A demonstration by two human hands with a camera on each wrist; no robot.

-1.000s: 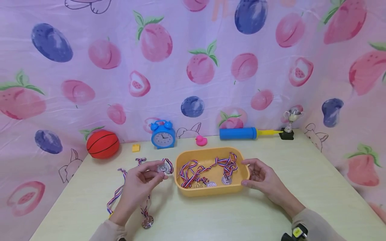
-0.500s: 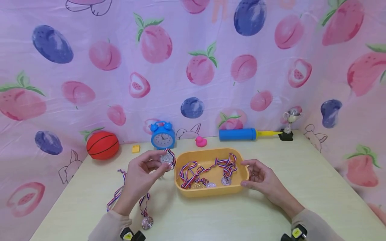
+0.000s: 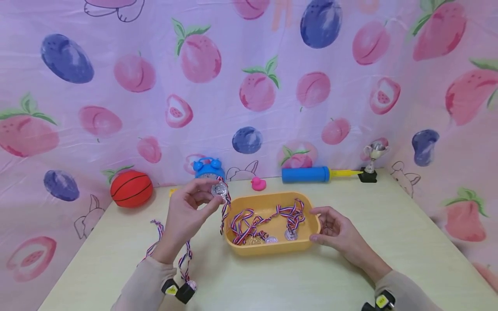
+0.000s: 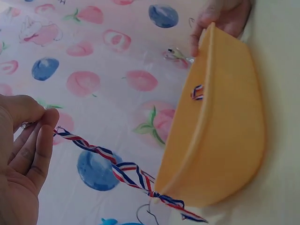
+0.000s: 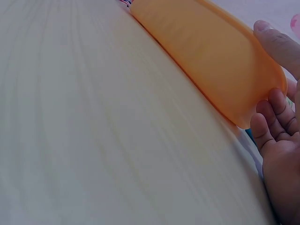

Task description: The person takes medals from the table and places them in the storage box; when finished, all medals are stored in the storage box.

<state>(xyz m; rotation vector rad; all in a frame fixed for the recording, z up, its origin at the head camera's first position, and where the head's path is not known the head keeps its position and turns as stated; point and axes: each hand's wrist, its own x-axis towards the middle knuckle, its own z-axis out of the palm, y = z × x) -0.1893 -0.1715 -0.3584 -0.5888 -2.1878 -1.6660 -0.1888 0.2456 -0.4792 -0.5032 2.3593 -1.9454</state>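
Left hand [image 3: 188, 211]: one silver medal [image 3: 220, 190], pinched between thumb and fingers, its striped ribbon [image 3: 225, 211] hanging just right of the fingertips. Right hand [image 3: 336, 229]: thumb and fingers gripping the right end of one yellow tray [image 3: 272, 249], which sits between both hands, ribboned medals [image 3: 291, 234] inside. Beneath the left wrist: another medal [image 3: 192, 285], partly hidden, colour hard to tell.

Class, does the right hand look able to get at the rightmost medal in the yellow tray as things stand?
Probably yes: the rightmost medal lies face in view in the open-topped yellow tray, near the right hand, which would likely have to release its grip first.
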